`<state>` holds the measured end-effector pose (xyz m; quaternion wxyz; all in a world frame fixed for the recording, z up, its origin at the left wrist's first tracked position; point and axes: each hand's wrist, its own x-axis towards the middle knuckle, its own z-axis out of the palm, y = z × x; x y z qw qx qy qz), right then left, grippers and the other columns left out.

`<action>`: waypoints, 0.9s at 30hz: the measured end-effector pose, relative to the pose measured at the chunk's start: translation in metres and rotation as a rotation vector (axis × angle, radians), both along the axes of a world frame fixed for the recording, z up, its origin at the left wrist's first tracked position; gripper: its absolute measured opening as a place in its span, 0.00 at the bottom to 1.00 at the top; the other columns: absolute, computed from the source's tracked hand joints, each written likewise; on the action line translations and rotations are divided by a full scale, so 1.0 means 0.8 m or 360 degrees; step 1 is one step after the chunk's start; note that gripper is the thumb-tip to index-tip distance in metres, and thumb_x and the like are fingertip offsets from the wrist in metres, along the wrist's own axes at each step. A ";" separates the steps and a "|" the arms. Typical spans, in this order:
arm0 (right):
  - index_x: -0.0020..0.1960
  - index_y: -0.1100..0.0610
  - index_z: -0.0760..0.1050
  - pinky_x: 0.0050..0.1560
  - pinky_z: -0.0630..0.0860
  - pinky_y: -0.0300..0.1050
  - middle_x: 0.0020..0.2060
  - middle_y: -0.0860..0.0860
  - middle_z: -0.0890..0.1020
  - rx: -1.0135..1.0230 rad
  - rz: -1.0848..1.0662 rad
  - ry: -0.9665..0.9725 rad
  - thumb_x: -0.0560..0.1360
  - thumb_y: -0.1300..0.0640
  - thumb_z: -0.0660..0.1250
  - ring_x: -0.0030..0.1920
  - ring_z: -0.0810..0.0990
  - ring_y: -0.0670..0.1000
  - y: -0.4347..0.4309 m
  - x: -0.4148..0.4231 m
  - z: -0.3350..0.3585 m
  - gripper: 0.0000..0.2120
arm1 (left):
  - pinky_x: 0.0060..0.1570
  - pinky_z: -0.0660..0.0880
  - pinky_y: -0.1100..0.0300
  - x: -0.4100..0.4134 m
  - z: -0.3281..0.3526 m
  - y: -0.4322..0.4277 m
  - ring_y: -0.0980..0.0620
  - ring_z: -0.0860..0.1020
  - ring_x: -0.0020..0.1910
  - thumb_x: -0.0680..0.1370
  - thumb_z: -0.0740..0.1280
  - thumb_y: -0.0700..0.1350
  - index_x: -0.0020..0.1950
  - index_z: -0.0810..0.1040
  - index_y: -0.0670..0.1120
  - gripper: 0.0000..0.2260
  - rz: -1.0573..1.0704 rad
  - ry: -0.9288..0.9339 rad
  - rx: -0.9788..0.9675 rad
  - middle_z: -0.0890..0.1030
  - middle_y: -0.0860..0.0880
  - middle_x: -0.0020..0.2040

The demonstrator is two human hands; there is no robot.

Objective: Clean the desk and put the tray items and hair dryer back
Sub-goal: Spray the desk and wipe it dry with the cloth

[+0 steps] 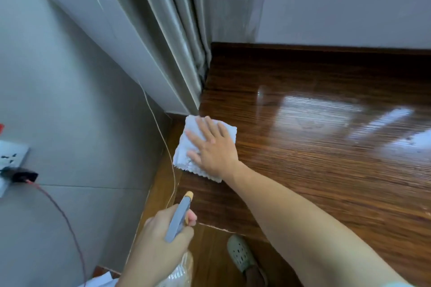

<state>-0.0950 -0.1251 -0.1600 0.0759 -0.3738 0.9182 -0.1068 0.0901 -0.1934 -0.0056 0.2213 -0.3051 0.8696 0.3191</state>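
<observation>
Mid-wipe, I'd say. The desk [326, 170] is glossy dark wood, streaky-wet over on the right, so the cleaning looks well along. The right hand [211, 147] lies flat, fingers spread, pressing the cloth [183, 158] into the desk's left corner by the curtain [177, 42]. The left hand [158, 240] is curled round the spray bottle [178, 216]. No tray or hair dryer in sight, so that part's all still to do.

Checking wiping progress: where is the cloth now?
Head view: the cloth lies flat at the desk's left edge, by the curtain's foot, under the right hand; the left hand's spray bottle is nearer the camera.
</observation>
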 end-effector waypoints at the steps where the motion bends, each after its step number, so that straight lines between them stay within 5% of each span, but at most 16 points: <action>1: 0.78 0.46 0.56 0.76 0.53 0.60 0.80 0.56 0.53 0.0038 -0.0057 0.0014 0.81 0.38 0.46 0.80 0.51 0.60 -0.002 -0.013 -0.003 0.27 | 0.43 0.80 0.58 -0.006 0.001 -0.001 0.55 0.81 0.41 0.73 0.69 0.43 0.43 0.81 0.57 0.08 0.0042 -0.0007 0.0047 0.82 0.58 0.39; 4: 0.79 0.46 0.54 0.76 0.51 0.60 0.81 0.56 0.52 0.0048 -0.0171 0.0033 0.81 0.37 0.43 0.80 0.49 0.60 -0.007 -0.033 -0.007 0.29 | 0.42 0.82 0.51 -0.014 -0.011 -0.016 0.51 0.80 0.41 0.75 0.68 0.43 0.43 0.81 0.56 0.07 0.0079 0.0025 0.0077 0.81 0.55 0.39; 8: 0.78 0.47 0.57 0.75 0.53 0.61 0.80 0.57 0.55 0.0008 -0.0177 0.0040 0.80 0.38 0.46 0.79 0.52 0.61 -0.005 -0.012 -0.009 0.29 | 0.36 0.76 0.60 -0.026 -0.012 -0.021 0.52 0.78 0.38 0.77 0.67 0.43 0.43 0.80 0.55 0.06 0.0014 0.0052 0.0085 0.80 0.52 0.40; 19: 0.78 0.44 0.54 0.78 0.51 0.61 0.81 0.55 0.54 -0.0072 0.0281 -0.0105 0.82 0.37 0.46 0.80 0.48 0.59 0.073 0.124 -0.009 0.27 | 0.34 0.71 0.57 -0.053 0.007 -0.005 0.53 0.73 0.31 0.76 0.66 0.41 0.41 0.79 0.49 0.05 -0.0086 0.0098 0.0042 0.76 0.51 0.32; 27: 0.79 0.46 0.58 0.75 0.57 0.61 0.79 0.57 0.57 0.0036 -0.0564 0.0067 0.82 0.39 0.52 0.79 0.55 0.61 0.167 0.037 -0.018 0.27 | 0.39 0.78 0.57 -0.054 0.013 0.034 0.48 0.81 0.43 0.79 0.66 0.41 0.47 0.81 0.51 0.06 -0.0101 0.0035 0.0033 0.82 0.48 0.45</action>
